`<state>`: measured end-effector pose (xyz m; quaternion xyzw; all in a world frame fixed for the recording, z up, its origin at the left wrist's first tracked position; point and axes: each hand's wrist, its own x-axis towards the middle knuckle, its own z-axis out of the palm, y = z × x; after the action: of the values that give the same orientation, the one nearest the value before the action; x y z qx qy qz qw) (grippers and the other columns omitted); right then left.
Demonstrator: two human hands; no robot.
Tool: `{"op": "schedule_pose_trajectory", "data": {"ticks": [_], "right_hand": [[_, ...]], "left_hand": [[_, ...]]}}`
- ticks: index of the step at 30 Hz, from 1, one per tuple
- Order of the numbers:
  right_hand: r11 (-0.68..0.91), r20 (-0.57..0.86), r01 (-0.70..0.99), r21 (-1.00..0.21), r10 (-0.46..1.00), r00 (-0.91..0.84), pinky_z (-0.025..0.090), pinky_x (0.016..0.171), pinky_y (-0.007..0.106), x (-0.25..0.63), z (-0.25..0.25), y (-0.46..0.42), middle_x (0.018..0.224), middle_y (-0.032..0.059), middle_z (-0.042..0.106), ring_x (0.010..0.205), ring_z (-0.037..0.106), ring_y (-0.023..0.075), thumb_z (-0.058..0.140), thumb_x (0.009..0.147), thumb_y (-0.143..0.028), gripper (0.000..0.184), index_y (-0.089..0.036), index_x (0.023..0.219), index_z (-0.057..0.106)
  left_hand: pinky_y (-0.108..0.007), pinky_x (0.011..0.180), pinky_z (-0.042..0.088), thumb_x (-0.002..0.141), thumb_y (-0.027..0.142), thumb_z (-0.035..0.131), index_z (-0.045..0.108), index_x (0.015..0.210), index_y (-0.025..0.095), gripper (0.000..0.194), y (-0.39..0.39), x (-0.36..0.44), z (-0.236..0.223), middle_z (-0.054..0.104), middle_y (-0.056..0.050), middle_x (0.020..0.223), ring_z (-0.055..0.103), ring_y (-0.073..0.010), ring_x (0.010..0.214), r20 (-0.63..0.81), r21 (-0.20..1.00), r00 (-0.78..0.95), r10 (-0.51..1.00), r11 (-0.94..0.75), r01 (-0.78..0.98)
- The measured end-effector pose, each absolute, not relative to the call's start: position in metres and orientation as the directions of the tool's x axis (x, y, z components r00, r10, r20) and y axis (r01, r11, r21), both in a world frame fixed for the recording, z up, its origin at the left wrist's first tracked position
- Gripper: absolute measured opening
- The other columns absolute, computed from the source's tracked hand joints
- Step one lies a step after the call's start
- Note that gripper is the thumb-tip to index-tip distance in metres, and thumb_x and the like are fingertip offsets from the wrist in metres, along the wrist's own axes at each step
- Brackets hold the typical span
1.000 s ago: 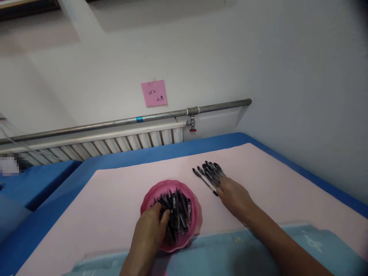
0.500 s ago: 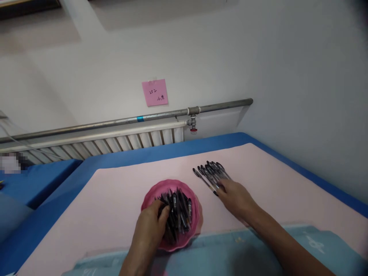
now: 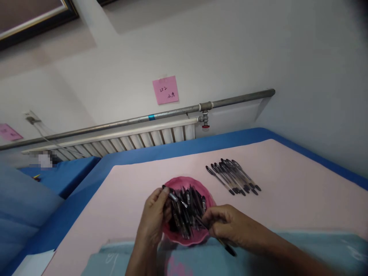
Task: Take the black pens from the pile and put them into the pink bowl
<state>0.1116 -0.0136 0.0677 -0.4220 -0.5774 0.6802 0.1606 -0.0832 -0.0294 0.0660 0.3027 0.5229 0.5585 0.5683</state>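
A pink bowl point(image 3: 176, 234) full of black pens sits on the pink mat in front of me. My left hand point(image 3: 154, 219) is at the bowl's left rim, fingers pinched on a pen point(image 3: 172, 196) that points up and right. My right hand point(image 3: 230, 228) is at the bowl's right rim, fingers closed round another black pen point(image 3: 227, 247) whose end sticks out below the hand. To the right, a row of black pens point(image 3: 233, 178) lies side by side on the mat, away from both hands.
The pink mat point(image 3: 287, 199) covers a blue table point(image 3: 184, 147) set against a white wall with a radiator point(image 3: 126, 141) and pipe. A light blue sheet point(image 3: 287, 249) lies along the near edge. A pink note point(image 3: 165, 89) is stuck on the wall.
My right hand left the row of pens and came back to the bowl, where it closed on a pen. My left hand lifted a pen at the bowl's left side. The view shifted.
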Motion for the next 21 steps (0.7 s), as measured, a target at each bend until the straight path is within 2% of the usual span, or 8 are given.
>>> {"op": "schedule_pose_trajectory", "data": {"ticks": [3,5,8,10,12,15,18,21], "right_hand": [[-0.324,-0.410,0.251,-0.912,0.718,-0.563,0.017,0.036,0.018,0.114,0.063,-0.010,0.043,-0.0106,0.035,0.036,0.027,0.0030,0.049,0.063,-0.013,0.012,-0.016,0.072,0.055],[-0.377,-0.419,0.195,-0.906,0.721,-0.552,0.013,0.035,0.019,0.115,0.059,-0.008,0.044,-0.0105,0.035,0.036,0.023,0.0031,0.048,0.064,-0.015,0.010,-0.017,0.072,0.053],[-0.429,-0.391,0.069,-0.901,0.730,-0.561,0.009,0.034,0.019,0.116,0.053,-0.007,0.044,-0.0107,0.033,0.036,0.020,0.0033,0.049,0.064,-0.018,0.008,-0.018,0.072,0.050],[-0.439,-0.360,-0.001,-0.898,0.736,-0.573,0.008,0.035,0.019,0.115,0.051,-0.007,0.045,-0.0106,0.034,0.036,0.019,0.0028,0.051,0.065,-0.020,0.007,-0.018,0.072,0.050],[-0.454,-0.351,-0.034,-0.890,0.732,-0.585,0.007,0.035,0.019,0.115,0.051,-0.008,0.046,-0.0101,0.036,0.036,0.019,0.0022,0.052,0.064,-0.021,0.009,-0.018,0.073,0.051],[-0.485,-0.364,-0.039,-0.873,0.703,-0.611,0.008,0.034,0.018,0.114,0.053,-0.009,0.047,-0.0099,0.037,0.035,0.018,0.0016,0.052,0.063,-0.021,0.012,-0.017,0.074,0.053],[-0.517,-0.380,-0.024,-0.855,0.658,-0.650,0.007,0.034,0.019,0.113,0.055,-0.012,0.042,-0.0111,0.034,0.033,0.019,0.0020,0.051,0.062,-0.021,0.012,-0.018,0.073,0.052],[-0.520,-0.377,-0.016,-0.854,0.640,-0.669,0.007,0.035,0.019,0.110,0.057,-0.015,0.039,-0.0115,0.034,0.033,0.020,0.0025,0.051,0.061,-0.021,0.011,-0.018,0.072,0.050]], "left_hand": [[-0.019,0.037,0.016,0.067,0.051,0.061,0.035,0.059,0.021,0.041,-0.028,-0.101,0.066,0.030,0.011,0.044,0.022,-0.0037,0.036,-0.245,0.969,-0.246,0.938,0.226,-0.100],[-0.020,0.040,0.020,0.070,0.053,0.057,0.036,0.056,0.020,0.041,-0.029,-0.109,0.066,0.032,0.009,0.044,0.027,-0.0059,0.039,-0.214,0.947,-0.274,0.938,0.268,0.178],[-0.022,0.047,0.024,0.073,0.052,0.052,0.041,0.051,0.020,0.040,-0.030,-0.111,0.065,0.038,0.006,0.047,0.035,-0.0094,0.047,-0.070,0.752,-0.340,0.938,0.273,0.600],[-0.023,0.050,0.025,0.076,0.049,0.049,0.044,0.052,0.020,0.038,-0.031,-0.107,0.066,0.041,0.004,0.049,0.037,-0.0109,0.051,0.016,0.674,-0.350,0.937,0.248,0.695],[-0.023,0.050,0.026,0.078,0.047,0.047,0.048,0.057,0.019,0.034,-0.032,-0.099,0.066,0.041,0.005,0.050,0.038,-0.0107,0.051,-0.005,0.775,-0.304,0.953,0.196,0.601],[-0.021,0.043,0.023,0.078,0.048,0.049,0.052,0.071,0.019,0.030,-0.034,-0.082,0.067,0.038,0.007,0.051,0.033,-0.0075,0.043,-0.167,0.969,-0.096,0.981,0.181,0.166],[-0.019,0.038,0.016,0.076,0.044,0.056,0.050,0.073,0.018,0.027,-0.036,-0.068,0.067,0.036,0.009,0.051,0.025,-0.0035,0.037,-0.244,0.943,0.100,0.965,0.260,-0.206],[-0.017,0.035,0.014,0.073,0.038,0.062,0.047,0.071,0.018,0.026,-0.035,-0.063,0.065,0.038,0.009,0.051,0.024,-0.0015,0.035,-0.256,0.884,0.142,0.956,0.291,-0.365]]}}
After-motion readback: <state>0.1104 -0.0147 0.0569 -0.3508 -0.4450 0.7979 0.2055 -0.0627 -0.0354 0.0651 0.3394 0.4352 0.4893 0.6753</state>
